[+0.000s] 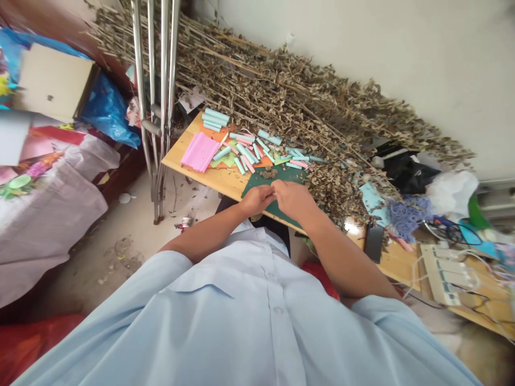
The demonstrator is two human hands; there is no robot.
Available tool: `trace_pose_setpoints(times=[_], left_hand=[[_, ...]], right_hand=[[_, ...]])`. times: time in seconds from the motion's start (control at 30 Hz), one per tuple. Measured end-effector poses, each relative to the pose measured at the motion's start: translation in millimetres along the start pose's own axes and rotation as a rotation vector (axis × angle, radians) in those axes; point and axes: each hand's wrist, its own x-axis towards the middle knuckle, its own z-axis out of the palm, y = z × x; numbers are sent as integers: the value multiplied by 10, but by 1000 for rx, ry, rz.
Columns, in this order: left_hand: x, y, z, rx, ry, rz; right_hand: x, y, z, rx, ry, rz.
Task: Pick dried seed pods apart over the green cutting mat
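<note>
My left hand (258, 199) and my right hand (288, 197) meet at the front edge of the table, over a dark green mat (257, 180). Both are closed, fingertips pinched together around something too small and hidden to name. Just beyond them on the mat sits a little heap of crumbled dry leaves (269, 172). Rolled paper tubes (247, 154) in pale blue and pink lie scattered past the mat, on orange and green sheets. A pink paper stack (200, 151) rests left of the tubes.
Dried leafy stalks (281, 80) cover the back of the wooden table (177, 155). Metal crutches (155, 107) stand at its left end. To the right are a phone (374, 241), blue yarn (408, 214), a power strip (438, 273) with cables, and plastic bags (453, 190).
</note>
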Motion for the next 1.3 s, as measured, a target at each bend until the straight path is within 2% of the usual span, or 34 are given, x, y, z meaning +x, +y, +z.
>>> trace_pose_setpoints(times=[0.13, 0.23, 0.43, 0.6, 0.77, 1.03, 1.13, 1.3], left_hand=[[-1, 27, -25, 6, -15, 15], [2, 28, -28, 1, -4, 15], [7, 30, -28, -4, -8, -4], [2, 50, -40, 7, -8, 6], [-5, 26, -31, 24, -41, -19], [1, -39, 11, -22, 7, 19], [6, -20, -4, 10, 1, -15], [9, 6, -26, 10, -15, -4]], right_hand=[[-66, 195, 65, 286, 122, 7], [-91, 260, 110, 343, 160, -42], [-47, 249, 158, 188, 107, -149], [-22, 220, 102, 82, 40, -114], [8, 82, -22, -58, -48, -75], [84, -118, -45, -185, -86, -94], [67, -39, -26, -108, -61, -63], [-44, 234, 60, 301, 127, 44]])
